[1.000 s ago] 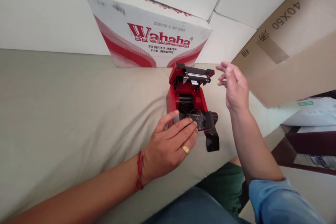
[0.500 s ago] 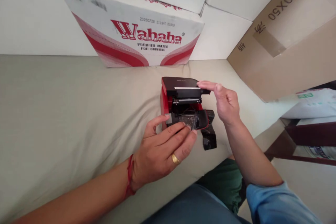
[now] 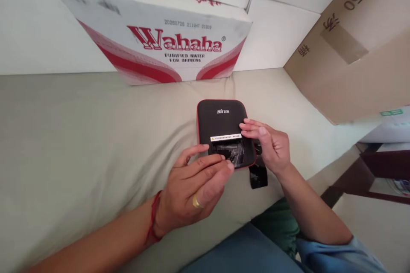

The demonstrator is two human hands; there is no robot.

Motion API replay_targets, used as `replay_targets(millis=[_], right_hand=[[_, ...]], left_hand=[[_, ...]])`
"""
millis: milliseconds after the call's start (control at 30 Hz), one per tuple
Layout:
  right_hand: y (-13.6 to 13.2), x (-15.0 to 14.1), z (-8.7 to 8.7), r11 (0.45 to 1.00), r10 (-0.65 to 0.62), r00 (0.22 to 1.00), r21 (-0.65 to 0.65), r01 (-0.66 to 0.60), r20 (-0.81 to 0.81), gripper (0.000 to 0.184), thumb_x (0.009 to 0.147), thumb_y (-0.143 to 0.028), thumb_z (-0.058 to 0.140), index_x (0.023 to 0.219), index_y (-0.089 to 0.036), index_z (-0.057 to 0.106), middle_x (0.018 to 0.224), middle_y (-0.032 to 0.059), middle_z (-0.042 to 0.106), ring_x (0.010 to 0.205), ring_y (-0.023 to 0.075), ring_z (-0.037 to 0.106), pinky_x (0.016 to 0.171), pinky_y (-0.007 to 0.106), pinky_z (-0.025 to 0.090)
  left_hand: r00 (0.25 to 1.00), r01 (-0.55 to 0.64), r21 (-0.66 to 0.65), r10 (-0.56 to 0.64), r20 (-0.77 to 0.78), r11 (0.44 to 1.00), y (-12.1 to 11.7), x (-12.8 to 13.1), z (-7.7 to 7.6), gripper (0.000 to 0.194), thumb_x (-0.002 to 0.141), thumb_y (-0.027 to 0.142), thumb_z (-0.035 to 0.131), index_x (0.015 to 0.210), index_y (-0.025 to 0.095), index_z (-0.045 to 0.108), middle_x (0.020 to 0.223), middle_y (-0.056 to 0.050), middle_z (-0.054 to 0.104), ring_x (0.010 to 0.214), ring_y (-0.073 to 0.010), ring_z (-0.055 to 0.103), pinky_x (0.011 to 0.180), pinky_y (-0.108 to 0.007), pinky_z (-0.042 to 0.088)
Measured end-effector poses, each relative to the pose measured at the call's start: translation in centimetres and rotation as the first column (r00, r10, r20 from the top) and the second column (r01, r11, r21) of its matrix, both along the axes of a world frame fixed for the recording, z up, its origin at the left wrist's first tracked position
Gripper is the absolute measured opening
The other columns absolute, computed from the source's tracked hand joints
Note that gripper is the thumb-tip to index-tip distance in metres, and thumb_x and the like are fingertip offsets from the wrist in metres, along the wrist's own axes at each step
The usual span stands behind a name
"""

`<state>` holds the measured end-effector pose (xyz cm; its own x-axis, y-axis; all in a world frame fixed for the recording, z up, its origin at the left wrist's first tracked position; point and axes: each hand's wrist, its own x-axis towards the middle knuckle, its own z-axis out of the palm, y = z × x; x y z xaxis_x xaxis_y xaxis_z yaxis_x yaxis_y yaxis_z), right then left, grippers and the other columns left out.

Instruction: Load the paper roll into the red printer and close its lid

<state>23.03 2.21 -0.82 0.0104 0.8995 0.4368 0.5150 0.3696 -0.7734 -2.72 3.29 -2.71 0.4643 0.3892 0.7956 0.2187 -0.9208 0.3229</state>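
Observation:
A small black printer [image 3: 221, 123] with red sides sits on the cloth-covered surface, its lid lowered. Across the lid runs a white strip with a warning mark. Shiny dark film [image 3: 235, 152] lies over the front part, and a dark film strip [image 3: 258, 177] hangs out at the right. My left hand [image 3: 195, 185], wearing a gold ring and red string bracelet, rests stretched fingers at the front left edge and on the film. At the right edge of the lid, my right hand [image 3: 270, 145] touches with straight fingers. What lies beneath the left fingertips is hidden.
Behind the printer stands a Wahaha water carton [image 3: 179, 42] against white boxes [image 3: 282, 30]. A brown cardboard box [image 3: 361, 55] is at the right. Beyond it are a white bag [image 3: 381, 126] and a dark red shelf [image 3: 384, 166].
The raised printer lid has come down, with my right hand lowering at its edge. The inner roller is now covered. My left hand stays at the front with little movement.

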Motion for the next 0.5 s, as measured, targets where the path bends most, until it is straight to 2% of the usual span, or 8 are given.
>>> replay_targets(millis=[100, 200, 300, 367, 433, 500], right_hand=[[0.1, -0.2, 0.8, 0.998, -0.037, 0.999, -0.041, 0.036, -0.025, 0.043, 0.119, -0.042, 0.053, 0.104, -0.029, 0.092, 0.116, 0.0037, 0.091, 0.125, 0.0252, 0.084, 0.116, 0.05, 0.065], [-0.1, -1.0, 2.5, 0.991, -0.078, 0.997, -0.113, 0.076, -0.016, 0.047, 0.118, -0.048, 0.054, 0.097, -0.027, 0.09, 0.111, 0.0046, 0.092, 0.123, 0.0253, 0.084, 0.117, 0.047, 0.064], [-0.8, -2.5, 4.2, 0.981, -0.082, 0.981, -0.158, 0.11, 0.173, 0.038, 0.116, -0.049, 0.058, 0.114, -0.025, 0.088, 0.124, 0.0077, 0.089, 0.13, 0.0275, 0.081, 0.12, 0.048, 0.062], [-1.4, -3.3, 5.0, 0.977, -0.064, 0.934, -0.167, 0.13, 0.351, 0.036, 0.112, -0.05, 0.065, 0.13, -0.024, 0.084, 0.139, 0.0108, 0.084, 0.138, 0.0312, 0.077, 0.123, 0.053, 0.06], [-1.8, -3.6, 5.2, 0.975, -0.017, 0.881, -0.187, 0.119, 0.473, 0.041, 0.109, -0.051, 0.071, 0.14, -0.026, 0.08, 0.152, 0.0125, 0.077, 0.144, 0.0344, 0.073, 0.124, 0.057, 0.059], [-2.2, -3.3, 5.0, 0.972, 0.05, 0.859, -0.224, 0.077, 0.51, 0.046, 0.108, -0.052, 0.072, 0.147, -0.028, 0.076, 0.16, 0.0126, 0.071, 0.149, 0.0352, 0.069, 0.124, 0.057, 0.06]], left_hand=[[1.0, 0.016, -0.083, -0.015, 0.011, 0.996, 0.2, -0.2, 0.4, 0.044, 0.096, 0.002, 0.069, 0.136, 0.019, 0.062, 0.109, -0.006, 0.09, 0.103, -0.0178, 0.087, 0.11, -0.04, 0.064], [0.999, 0.015, -0.119, -0.011, 0.031, 0.993, 0.3, -0.3, 0.6, 0.049, 0.096, 0.003, 0.07, 0.142, 0.018, 0.059, 0.114, -0.009, 0.088, 0.102, -0.0172, 0.085, 0.107, -0.037, 0.066], [0.999, 0.016, -0.136, -0.009, 0.053, 0.991, 0.1, -0.2, 0.6, 0.051, 0.097, 0.004, 0.069, 0.145, 0.018, 0.058, 0.116, -0.01, 0.087, 0.102, -0.0174, 0.083, 0.106, -0.037, 0.067], [0.995, 0.044, -0.162, -0.028, 0.098, 0.986, 0.0, -0.2, 0.3, 0.053, 0.097, 0.003, 0.069, 0.146, 0.019, 0.058, 0.118, -0.01, 0.085, 0.106, -0.0184, 0.082, 0.106, -0.037, 0.066], [0.982, 0.061, -0.216, -0.02, 0.187, 0.974, 0.0, -0.2, 0.0, 0.059, 0.095, 0.002, 0.069, 0.149, 0.023, 0.057, 0.124, -0.01, 0.081, 0.114, -0.0193, 0.079, 0.11, -0.039, 0.064], [0.955, 0.029, -0.313, 0.066, 0.29, 0.949, 0.4, -0.4, -0.5, 0.063, 0.095, 0.002, 0.07, 0.151, 0.028, 0.059, 0.135, -0.01, 0.075, 0.127, -0.0206, 0.074, 0.121, -0.043, 0.059]])
